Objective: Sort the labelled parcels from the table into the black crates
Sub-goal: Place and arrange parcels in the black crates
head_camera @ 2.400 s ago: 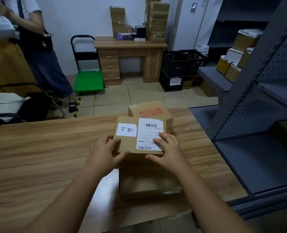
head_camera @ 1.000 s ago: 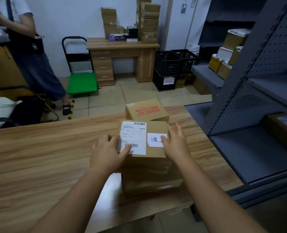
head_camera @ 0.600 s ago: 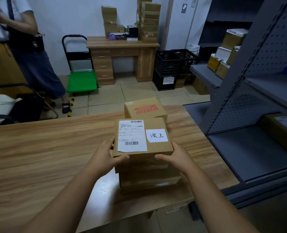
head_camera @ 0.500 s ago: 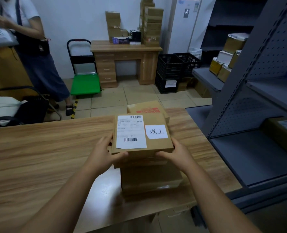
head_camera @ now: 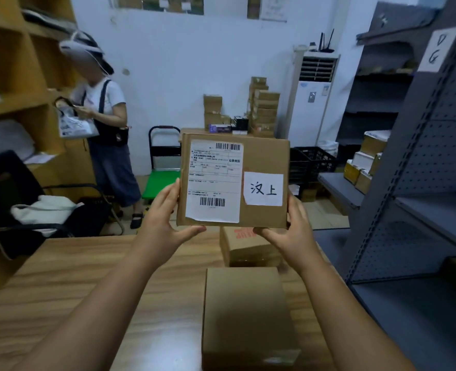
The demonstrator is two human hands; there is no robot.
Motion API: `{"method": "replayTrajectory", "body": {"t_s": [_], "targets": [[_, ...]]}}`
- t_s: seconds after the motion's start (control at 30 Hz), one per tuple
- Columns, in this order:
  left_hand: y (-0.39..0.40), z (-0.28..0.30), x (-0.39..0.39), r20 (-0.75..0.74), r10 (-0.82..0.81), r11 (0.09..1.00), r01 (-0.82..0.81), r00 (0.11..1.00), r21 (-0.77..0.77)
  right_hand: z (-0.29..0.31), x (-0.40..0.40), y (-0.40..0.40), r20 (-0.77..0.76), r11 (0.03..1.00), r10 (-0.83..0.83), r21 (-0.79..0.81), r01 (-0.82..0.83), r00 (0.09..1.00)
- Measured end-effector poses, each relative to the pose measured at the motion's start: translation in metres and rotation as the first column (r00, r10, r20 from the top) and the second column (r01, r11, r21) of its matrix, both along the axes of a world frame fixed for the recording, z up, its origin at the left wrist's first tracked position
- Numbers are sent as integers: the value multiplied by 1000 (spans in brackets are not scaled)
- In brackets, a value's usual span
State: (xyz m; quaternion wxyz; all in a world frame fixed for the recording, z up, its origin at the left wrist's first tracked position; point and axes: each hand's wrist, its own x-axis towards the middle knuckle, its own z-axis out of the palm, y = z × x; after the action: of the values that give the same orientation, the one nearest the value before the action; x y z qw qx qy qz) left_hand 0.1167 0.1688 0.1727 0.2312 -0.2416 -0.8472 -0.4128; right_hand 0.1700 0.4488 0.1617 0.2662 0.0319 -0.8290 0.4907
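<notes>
I hold a flat brown parcel [head_camera: 261, 156] upright in front of me, high above the table. Its face carries a white shipping label with barcodes and a small white slip with handwritten characters. My left hand [head_camera: 165, 223] grips its lower left edge, my right hand [head_camera: 288, 231] grips its lower right edge. Below, a plain brown parcel [head_camera: 245, 314] lies on the wooden table [head_camera: 74, 277], and a box with red print [head_camera: 245, 245] sits behind it. Black crates [head_camera: 312, 162] stand on the floor at the back right, partly hidden by the parcel.
A person stands at the back left by wooden shelving [head_camera: 15, 84]. A green platform trolley [head_camera: 162, 183] and a desk stacked with boxes [head_camera: 264, 111] are behind the parcel. Grey metal shelving [head_camera: 422, 210] runs along the right. A black chair [head_camera: 34, 210] stands left.
I have turned the top parcel round on the stack, taken it by both sides and lifted it up to face level. My view has tilted upward.
</notes>
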Motion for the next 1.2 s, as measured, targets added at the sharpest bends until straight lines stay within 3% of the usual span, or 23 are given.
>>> {"method": "replayTrajectory", "body": {"t_s": [0.47, 0.63, 0.83, 1.03, 1.2], "targets": [[-59, 25, 22, -43, 49, 998, -47, 998, 48, 29, -3, -55, -71, 991, 35, 130, -26, 997], [-127, 36, 30, -42, 94, 991, -89, 995, 97, 43, -12, -122, -79, 986, 84, 154, -71, 993], [-260, 37, 54, -25, 263, 960, -259, 964, 110, 49, -34, -255, -80, 955, 278, 133, -266, 957], [-417, 18, 123, 72, 540, 829, -545, 838, 126, 29, -40, -437, -56, 845, 533, 78, -529, 844], [-523, 2, 216, 110, 757, 634, -765, 644, 113, 13, -14, -586, -2, 677, 733, 91, -730, 680]]}}
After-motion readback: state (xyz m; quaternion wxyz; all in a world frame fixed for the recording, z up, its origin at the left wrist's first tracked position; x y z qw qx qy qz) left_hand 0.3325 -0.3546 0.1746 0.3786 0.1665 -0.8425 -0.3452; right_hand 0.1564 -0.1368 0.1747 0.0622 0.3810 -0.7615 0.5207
